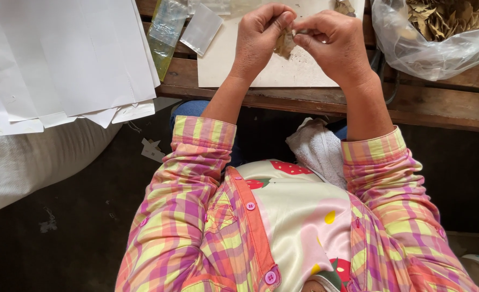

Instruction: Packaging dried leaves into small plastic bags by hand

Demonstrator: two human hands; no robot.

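- Together, left hand (pixel 258 38) and right hand (pixel 334 40) pinch one dried brown leaf (pixel 285 43), top centre, over one beige sheet (pixel 223 59).
- Upper right: one clear bag of dried leaves (pixel 434 32).
- Upper left: two small clear pouches (pixel 185 27), stacked white paper (pixel 61 59).

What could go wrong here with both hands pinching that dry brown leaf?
1. The brittle brown dried leaf, pinched between left hand and right hand, may crumble; bits already dot the pale paper sheet.
2. The clear plastic bag of dried leaves sits beside the right wrist and could be knocked.
3. The loose white paper stack overhangs its support and might slide.
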